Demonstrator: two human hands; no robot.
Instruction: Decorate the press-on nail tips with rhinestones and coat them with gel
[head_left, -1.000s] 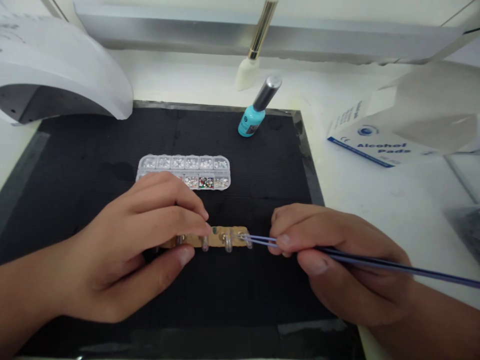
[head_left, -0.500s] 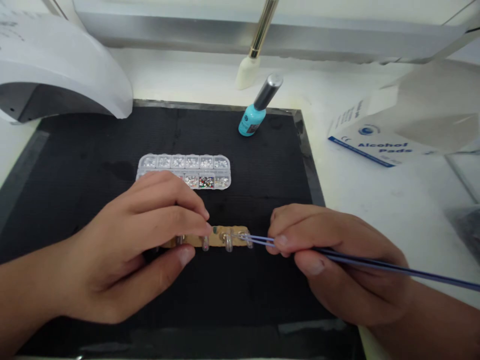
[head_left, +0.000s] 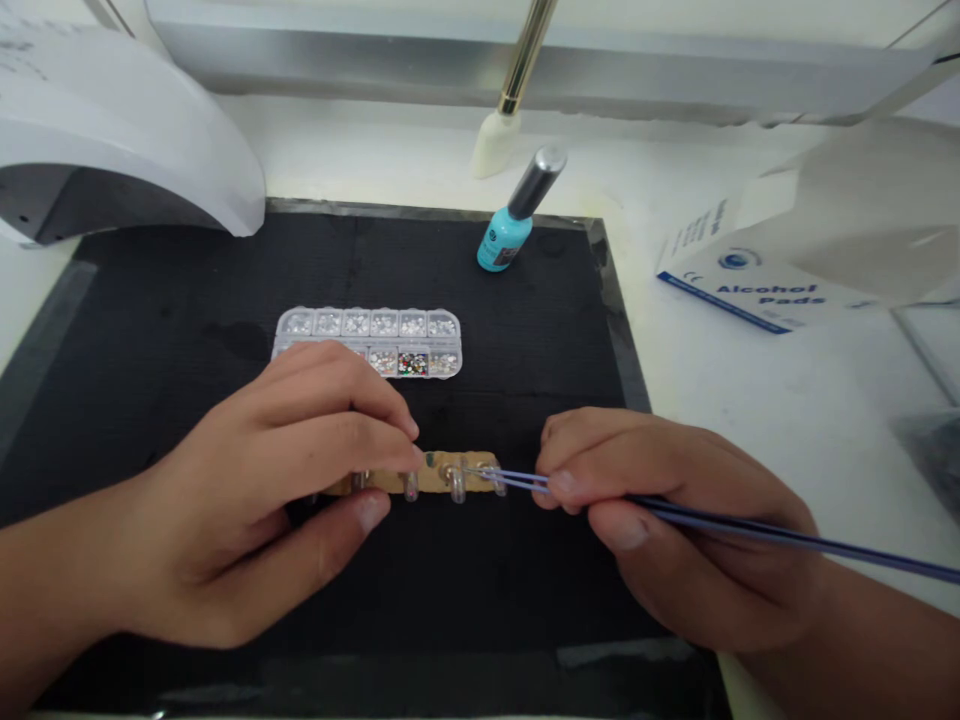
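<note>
A tan strip (head_left: 435, 478) lies on the black mat, with several clear nail tips (head_left: 458, 482) across it. My left hand (head_left: 277, 490) grips the strip's left part between thumb and fingers, which hide that end. In my right hand (head_left: 675, 510) are thin blue tweezers (head_left: 720, 525), pinched between thumb and fingers. Their points reach the tips at the strip's right part; whether they hold anything is too small to tell. Behind my left hand sits a clear divided case (head_left: 385, 325) of small stones, its lower left compartments partly covered by my fingers.
A turquoise bottle (head_left: 504, 240) with a dark cap stands at the mat's back. Behind it is a brush (head_left: 496, 140) with a gold handle. A white curved device (head_left: 135, 120) fills the back left. An alcohol pads box (head_left: 765, 290) sits right of the black mat (head_left: 420, 600).
</note>
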